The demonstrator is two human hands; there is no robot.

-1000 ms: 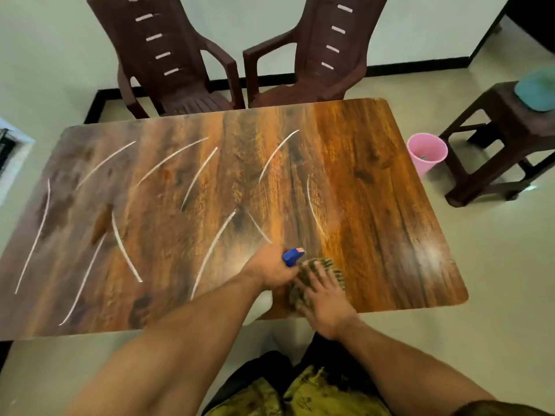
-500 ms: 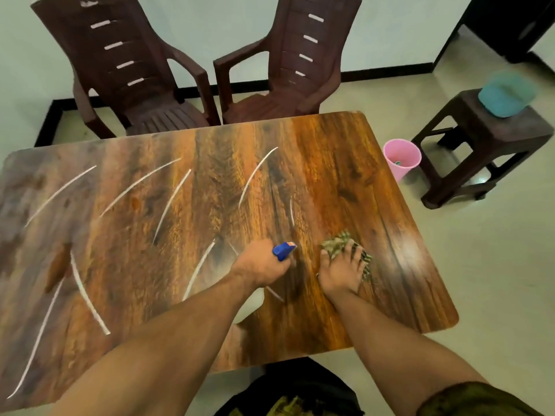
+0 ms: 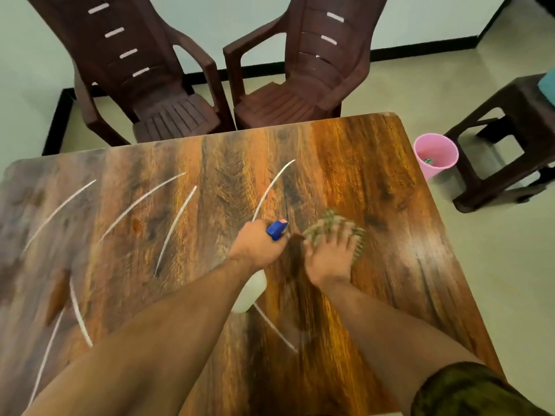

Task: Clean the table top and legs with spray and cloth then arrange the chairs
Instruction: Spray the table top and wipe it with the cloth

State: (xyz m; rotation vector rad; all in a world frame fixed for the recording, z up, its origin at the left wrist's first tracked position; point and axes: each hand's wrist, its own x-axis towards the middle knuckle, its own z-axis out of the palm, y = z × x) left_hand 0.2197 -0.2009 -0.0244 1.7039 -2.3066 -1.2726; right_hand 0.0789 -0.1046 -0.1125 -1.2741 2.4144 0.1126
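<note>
The wood-grain table top fills the middle of the head view, crossed by several white curved streaks. My left hand grips a white spray bottle with a blue nozzle held just above the table. Right beside it, my right hand presses flat, fingers spread, on a green patterned cloth on the table top; the hand and cloth are motion-blurred. Two dark brown plastic chairs stand at the table's far edge.
A pink bucket sits on the floor off the table's right far corner. A dark brown stool with a teal object on it stands further right. A wall with a black skirting runs behind the chairs.
My right hand with the cloth has pushed away from the near edge toward the table's middle. My left hand with the bottle moved forward alongside it. The view shifted forward over the table.
</note>
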